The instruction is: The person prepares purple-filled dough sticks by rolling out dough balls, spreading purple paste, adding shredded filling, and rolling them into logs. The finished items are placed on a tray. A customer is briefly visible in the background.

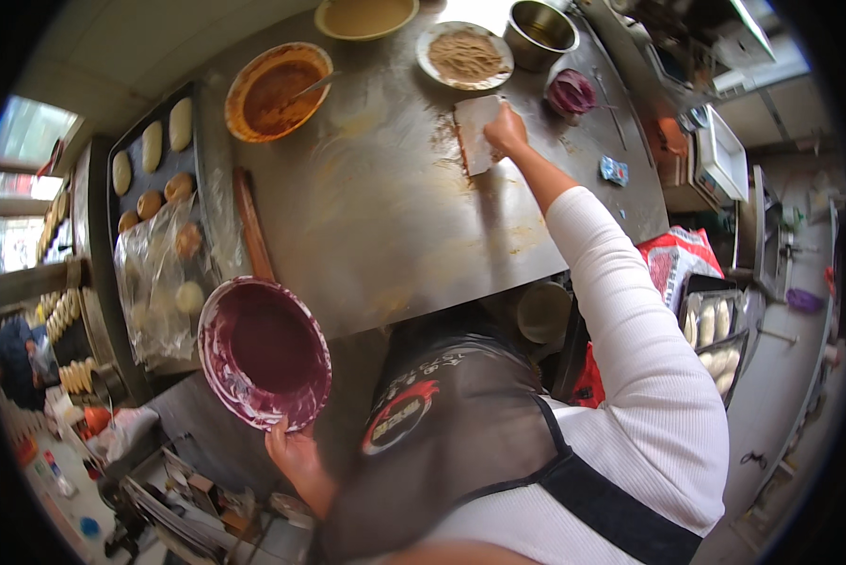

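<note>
**Toward the worktop's far right corner, a pale scraper sat in a closed right hand**

Over the steel worktop, I had the right arm reaching long from beyond the near edge, its elbow only slightly bent, the white sleeve pushed up and the forearm bare. The right hand was closed on the right side of the scraper, knuckles up. Brown residue ran along the scraper's left edge; I could not tell whether its face lay flat on the steel.

Off the near left corner, I held the left arm low and bent, close to the body. The left hand gripped the near rim of a maroon bowl, which was tilted, its mouth toward the camera and its wall smeared purple. The fingers under the rim were hidden from me.

Along the left edge lay a rolling pin. By the far edge, just beyond the scraper, stood a plate of brown powder, with a metal pot beside it at the far right corner.
</note>
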`<state>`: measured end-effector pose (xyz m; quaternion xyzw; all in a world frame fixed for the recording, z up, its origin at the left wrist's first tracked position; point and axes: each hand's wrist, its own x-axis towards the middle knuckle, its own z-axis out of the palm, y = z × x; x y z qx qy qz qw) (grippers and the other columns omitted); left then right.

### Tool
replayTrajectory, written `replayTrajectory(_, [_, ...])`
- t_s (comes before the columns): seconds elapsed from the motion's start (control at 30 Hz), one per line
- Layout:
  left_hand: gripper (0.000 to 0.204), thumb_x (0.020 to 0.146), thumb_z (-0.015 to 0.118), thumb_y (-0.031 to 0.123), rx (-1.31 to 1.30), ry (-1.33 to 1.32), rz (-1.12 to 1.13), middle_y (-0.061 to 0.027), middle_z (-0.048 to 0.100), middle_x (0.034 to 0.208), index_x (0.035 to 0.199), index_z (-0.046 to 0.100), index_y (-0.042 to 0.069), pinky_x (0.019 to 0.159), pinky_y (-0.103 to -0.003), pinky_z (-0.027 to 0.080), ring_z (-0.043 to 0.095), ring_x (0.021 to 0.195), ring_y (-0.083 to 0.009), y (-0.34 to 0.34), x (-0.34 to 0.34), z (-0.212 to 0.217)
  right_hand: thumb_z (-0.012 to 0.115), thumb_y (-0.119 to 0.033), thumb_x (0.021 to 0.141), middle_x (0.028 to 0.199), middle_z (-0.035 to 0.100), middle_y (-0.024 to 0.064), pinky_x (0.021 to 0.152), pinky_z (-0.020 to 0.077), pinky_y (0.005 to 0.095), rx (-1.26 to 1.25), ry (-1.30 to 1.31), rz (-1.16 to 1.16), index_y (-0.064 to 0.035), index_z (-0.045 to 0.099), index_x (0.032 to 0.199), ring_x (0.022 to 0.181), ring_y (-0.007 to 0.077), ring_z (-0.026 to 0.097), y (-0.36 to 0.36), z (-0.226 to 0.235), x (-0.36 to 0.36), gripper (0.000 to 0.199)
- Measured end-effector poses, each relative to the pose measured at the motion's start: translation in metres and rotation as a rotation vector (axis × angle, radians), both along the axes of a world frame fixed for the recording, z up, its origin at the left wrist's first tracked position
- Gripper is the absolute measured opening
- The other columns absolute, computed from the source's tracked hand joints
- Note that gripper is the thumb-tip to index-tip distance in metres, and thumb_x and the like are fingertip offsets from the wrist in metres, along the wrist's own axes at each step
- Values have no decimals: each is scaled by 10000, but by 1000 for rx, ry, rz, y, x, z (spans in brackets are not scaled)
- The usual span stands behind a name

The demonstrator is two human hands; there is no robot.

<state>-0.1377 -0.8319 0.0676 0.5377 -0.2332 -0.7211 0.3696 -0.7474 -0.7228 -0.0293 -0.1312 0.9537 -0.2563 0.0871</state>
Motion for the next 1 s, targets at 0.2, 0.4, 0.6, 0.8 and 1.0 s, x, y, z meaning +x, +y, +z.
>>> replayTrajectory(0.2, [220, 785, 565, 47, -81, 25, -7, -136, 577, 1039, 988, 559, -38, 805, -458, 528, 584, 954, -266, 14, -12, 15, 561, -259, 796, 955, 633, 250, 792, 490, 452, 70, 21, 312, 11, 492, 1074, 907, 402, 617, -137, 33, 53, 393])
replayTrajectory(0.4, [268, 783, 554, 26, -59, 46, 60, -127, 576, 1048, 1047, 544, -21, 778, -456, 548, 589, 942, -266, 20, -22, 16, 524, -157, 800, 903, 635, 245, 746, 490, 481, 182, 147, 468, -32, 469, 1063, 867, 410, 617, -160, 42, 48, 296])
replayTrajectory(0.6, [299, 775, 541, 3, -22, 38, 32, -144, 577, 1054, 1071, 529, -37, 752, -465, 565, 601, 938, -281, 12, -19, 2, 601, -233, 831, 765, 634, 177, 602, 448, 495, -62, 298, 919, -112, 523, 983, 725, 415, 594, -45, 48, 15, 209])
replayTrajectory(0.8, [318, 775, 549, 9, -71, 55, -12, -165, 582, 1054, 1084, 513, -60, 782, -431, 565, 607, 931, -292, 5, -35, 1, 551, -7, 726, 1065, 654, 94, 849, 498, 364, 102, 323, 1440, -98, 676, 1014, 972, 257, 619, 191, 56, 42, 327])
replayTrajectory(1.0, [309, 776, 543, 5, -88, 26, 18, -177, 578, 1055, 1072, 513, -74, 780, -434, 566, 606, 931, -294, 1, -49, 11, 551, -108, 743, 1108, 627, 44, 854, 485, 353, 183, 433, 1547, -120, 598, 1092, 1052, 235, 586, 167, 18, 53, 352])
